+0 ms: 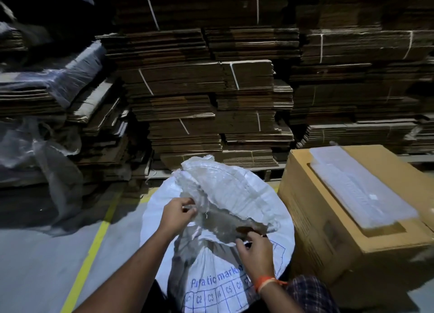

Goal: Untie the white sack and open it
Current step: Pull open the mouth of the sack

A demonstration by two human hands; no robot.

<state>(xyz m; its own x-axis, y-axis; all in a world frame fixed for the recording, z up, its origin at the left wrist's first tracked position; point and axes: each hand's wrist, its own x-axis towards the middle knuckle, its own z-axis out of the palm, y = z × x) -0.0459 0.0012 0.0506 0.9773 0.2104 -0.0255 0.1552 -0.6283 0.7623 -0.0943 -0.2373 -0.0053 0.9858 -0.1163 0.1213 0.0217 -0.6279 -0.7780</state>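
Observation:
The white woven sack (246, 195) stands upright on the floor right in front of me, with blue print and a grid of boxes on its near side. Its mouth is loose and partly spread, the far flap standing up, and a dark gap shows between my hands. My left hand (179, 213) pinches the sack's rim at the left of the opening. My right hand (254, 247) grips the near edge of the rim at the lower right. No tie or string is visible around the mouth.
A large cardboard box (328, 218) with white foam sheets (359, 186) on top stands close to the sack's right. Tall stacks of tied flat cardboard (211, 89) fill the back. Plastic-wrapped bundles (47, 82) lie left. A yellow line (94, 242) crosses the grey floor.

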